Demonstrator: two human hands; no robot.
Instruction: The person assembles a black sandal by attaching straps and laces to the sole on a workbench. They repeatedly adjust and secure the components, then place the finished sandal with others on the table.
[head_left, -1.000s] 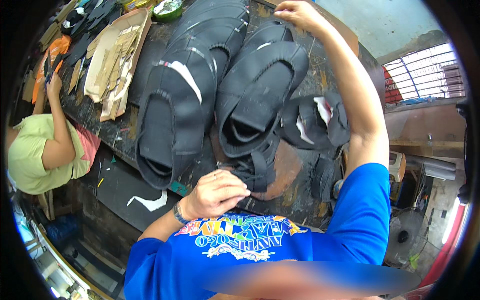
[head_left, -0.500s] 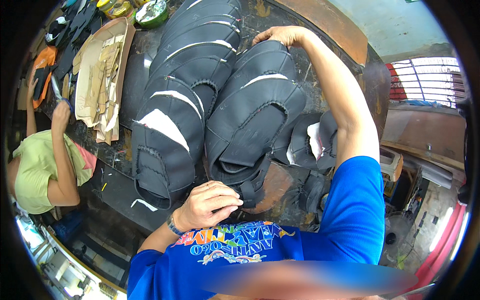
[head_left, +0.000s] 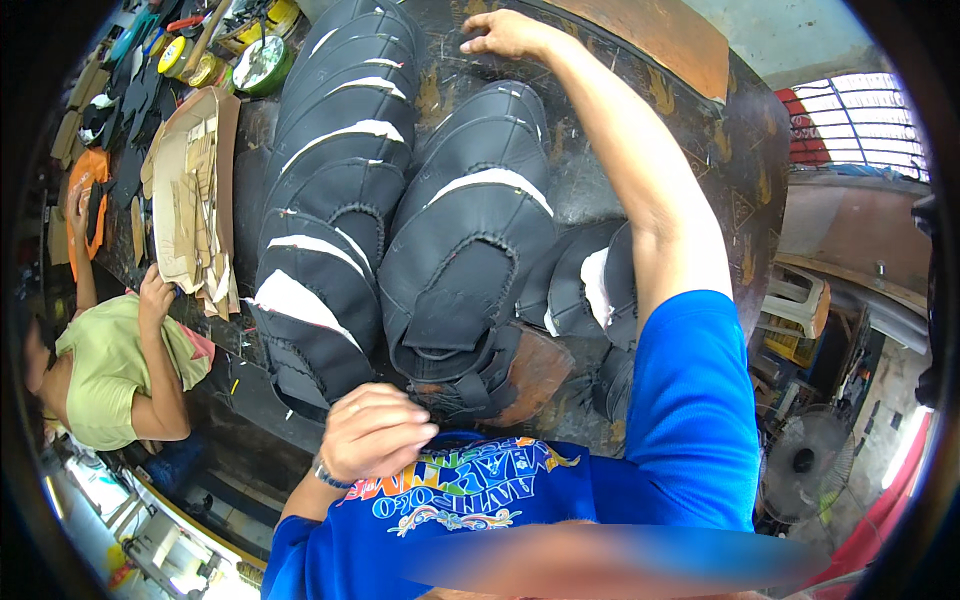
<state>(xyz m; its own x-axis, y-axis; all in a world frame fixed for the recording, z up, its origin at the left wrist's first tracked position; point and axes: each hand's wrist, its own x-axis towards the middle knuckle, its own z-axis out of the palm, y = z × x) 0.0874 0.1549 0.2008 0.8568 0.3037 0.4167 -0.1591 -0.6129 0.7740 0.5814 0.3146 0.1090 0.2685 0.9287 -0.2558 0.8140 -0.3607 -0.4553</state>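
Observation:
Black shoe uppers with stitched openings and white edges lie overlapped in two rows on a dark table. The longer row (head_left: 325,185) is on the left, the shorter row (head_left: 465,240) in the middle. Past the far end of the shorter row, my right hand (head_left: 508,35) hovers with its fingers apart and nothing visible in them. Close to my chest, my left hand (head_left: 375,430) is beside the near end of the left row. Its fingers are curled together, with nothing seen in them; the palm is hidden.
More black uppers (head_left: 590,280) lie beside my right arm. A brown scrap (head_left: 540,375) sits under the near pieces. At the left, a carton (head_left: 222,130) holds cardboard pieces, with a green tub (head_left: 262,65) beyond. A co-worker in a yellow-green shirt (head_left: 120,360) works there.
My right hand has come off the far end of the middle row and moved farther away. My left hand has shifted left. The view has shifted, and the co-worker's near hand has moved beside the carton.

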